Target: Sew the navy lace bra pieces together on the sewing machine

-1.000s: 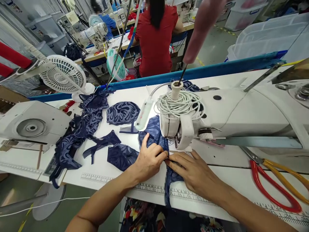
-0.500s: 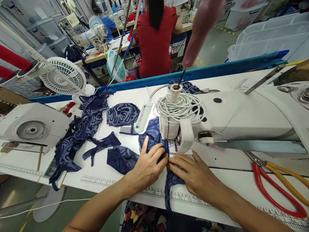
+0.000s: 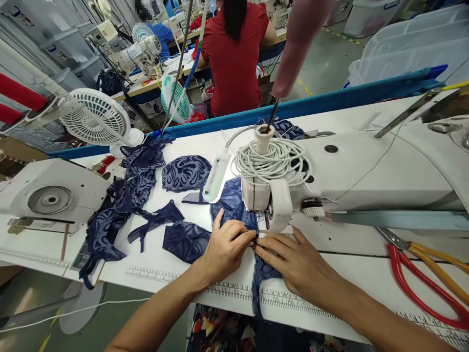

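Note:
Dark blue lace fabric [image 3: 230, 198] runs under the head of a white sewing machine [image 3: 353, 168], and its lower end hangs over the table's front edge. My left hand [image 3: 229, 244] pinches the fabric's edge just in front of the machine's foot, thumb and fingertips together. Touching it from the right, my right hand [image 3: 289, 254] holds the same edge between its fingers, and a fold of lace shows below them. The needle area is mostly hidden behind the machine head. Cut lace pieces, a patterned cup [image 3: 186, 173] and a darker cup [image 3: 186, 241], lie left of my left hand.
Red-and-orange-handled scissors [image 3: 421, 274] lie at the right. A small lamp [image 3: 217, 178] stands close behind my left hand. Coiled white cord [image 3: 271, 159] sits on the machine. At the left are a fabric pile [image 3: 137, 190] and a fan [image 3: 95, 117]. A person in red [image 3: 234, 63] sits beyond.
The fingers of my left hand have drawn closer together on the fabric edge. The fabric at the foot has shifted slightly. The camera view has moved a little.

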The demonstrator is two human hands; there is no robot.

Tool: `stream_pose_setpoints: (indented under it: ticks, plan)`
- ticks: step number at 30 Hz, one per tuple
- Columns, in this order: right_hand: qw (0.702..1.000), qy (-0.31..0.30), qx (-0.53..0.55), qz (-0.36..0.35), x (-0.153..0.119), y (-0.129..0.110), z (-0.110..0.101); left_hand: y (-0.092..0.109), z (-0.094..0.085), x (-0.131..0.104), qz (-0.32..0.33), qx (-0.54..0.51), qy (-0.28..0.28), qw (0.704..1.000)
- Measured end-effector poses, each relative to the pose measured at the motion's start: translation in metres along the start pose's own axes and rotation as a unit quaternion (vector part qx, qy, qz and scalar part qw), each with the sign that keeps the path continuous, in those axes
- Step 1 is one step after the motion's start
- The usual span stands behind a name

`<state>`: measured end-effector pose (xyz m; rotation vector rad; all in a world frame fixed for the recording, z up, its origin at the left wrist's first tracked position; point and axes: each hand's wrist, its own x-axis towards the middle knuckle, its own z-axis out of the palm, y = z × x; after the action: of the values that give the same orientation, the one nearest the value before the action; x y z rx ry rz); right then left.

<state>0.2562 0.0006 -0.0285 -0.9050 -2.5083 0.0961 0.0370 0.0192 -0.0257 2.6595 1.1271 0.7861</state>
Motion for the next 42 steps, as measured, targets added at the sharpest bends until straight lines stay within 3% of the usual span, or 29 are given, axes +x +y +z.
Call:
stream_pose_setpoints:
  ticks: [9,17,26,31,34,38,42]
  plan:
    - [1.000,0.010,0.007,-0.002,0.001,-0.001,-0.001,0.007,0.000,-0.005,0.024,0.099,-0.054,0.993]
    - [1.000,-0.009,0.010,-0.007,-0.005,0.003,0.003,0.006,-0.007,-0.010,-0.007,0.066,-0.108,0.992]
    - [0.998,-0.029,-0.043,0.025,-0.010,0.007,0.010,-0.008,0.001,0.001,0.024,0.116,-0.073,0.990]
    - [0.995,-0.047,-0.076,0.032,-0.008,0.016,0.012,-0.020,0.004,0.017,0.035,0.135,-0.085,0.987]
    - [0.994,-0.052,-0.086,0.031,-0.006,0.019,0.012,-0.015,0.001,0.022,0.025,0.159,-0.076,0.984]
    - [0.995,-0.045,-0.088,0.026,-0.003,0.015,0.011,-0.002,-0.003,0.020,-0.003,0.185,-0.013,0.983]
    - [0.997,-0.028,-0.068,0.030,0.000,0.008,0.006,0.002,-0.006,0.018,0.022,0.163,-0.006,0.986]
